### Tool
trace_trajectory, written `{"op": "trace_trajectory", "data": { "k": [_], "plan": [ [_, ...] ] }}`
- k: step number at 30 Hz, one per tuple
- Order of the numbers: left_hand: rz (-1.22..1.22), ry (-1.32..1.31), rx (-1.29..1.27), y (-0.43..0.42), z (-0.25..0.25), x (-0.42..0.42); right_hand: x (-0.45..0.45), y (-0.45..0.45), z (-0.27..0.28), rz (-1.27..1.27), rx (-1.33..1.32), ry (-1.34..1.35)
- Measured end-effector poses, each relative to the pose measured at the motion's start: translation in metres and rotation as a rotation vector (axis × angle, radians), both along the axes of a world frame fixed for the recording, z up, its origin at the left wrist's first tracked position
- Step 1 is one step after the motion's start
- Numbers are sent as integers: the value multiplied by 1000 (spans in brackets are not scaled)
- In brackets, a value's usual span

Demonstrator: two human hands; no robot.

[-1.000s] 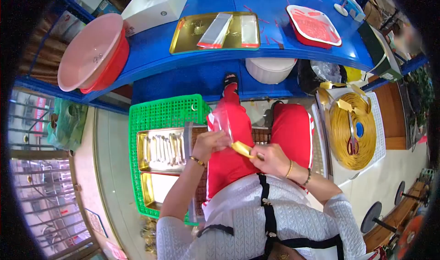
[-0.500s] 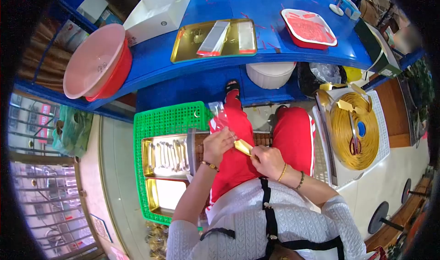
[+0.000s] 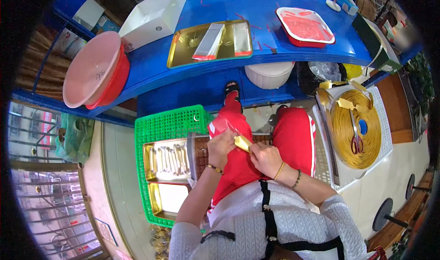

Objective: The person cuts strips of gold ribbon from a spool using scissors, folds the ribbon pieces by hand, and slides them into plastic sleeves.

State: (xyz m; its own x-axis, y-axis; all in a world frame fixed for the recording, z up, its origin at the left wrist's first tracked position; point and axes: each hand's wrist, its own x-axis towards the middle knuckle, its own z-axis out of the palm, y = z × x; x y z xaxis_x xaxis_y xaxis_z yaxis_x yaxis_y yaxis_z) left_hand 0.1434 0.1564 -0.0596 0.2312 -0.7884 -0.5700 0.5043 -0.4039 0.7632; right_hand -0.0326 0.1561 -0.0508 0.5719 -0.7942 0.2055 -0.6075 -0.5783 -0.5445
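Note:
Over the lap, my left hand (image 3: pixel 221 145) has its fingers pinched on a clear plastic bag (image 3: pixel 222 124), which reaches up and away over the red trousers. My right hand (image 3: pixel 266 159) grips a short gold strip (image 3: pixel 243 143) at its lower right end. The strip's other end points at the fingers of my left hand, beside the bag; whether it is inside the bag is unclear. Left of the hands, a gold tray (image 3: pixel 167 160) with several slim wrapped pieces sits in a green basket (image 3: pixel 140 168).
On the blue table (image 3: pixel 220 8) are a pink basin (image 3: pixel 89 67), a white box (image 3: pixel 153 19), a gold tray (image 3: pixel 181 54) with clear bags, and a red-and-white tray (image 3: pixel 306 28). At right, scissors (image 3: pixel 356 138) lie on a gold ribbon coil (image 3: pixel 341 136).
My left hand has shifted slightly, and the bag's upper end has dipped toward the lap. The gold strip stays in my right hand. The whole view has moved a little.

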Motion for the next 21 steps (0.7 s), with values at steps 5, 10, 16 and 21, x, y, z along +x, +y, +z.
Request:
{"op": "trace_trajectory", "data": {
  "k": [5, 10, 16, 21],
  "plan": [
    [-52, 1, -101, 3, -13, -5, 2, -2, -7, 22, -27, -40],
    [-18, -15, -121, 4, -12, -14, 1, -8, -6, -16, 17, -57],
    [-52, -68, -100, 6, -20, -30, 8, -14, -2, -57, 20, -112],
    [-134, 168, -196, -7, 8, -23, 4, -17, 0, -62, 69, -286]
  ]
}}
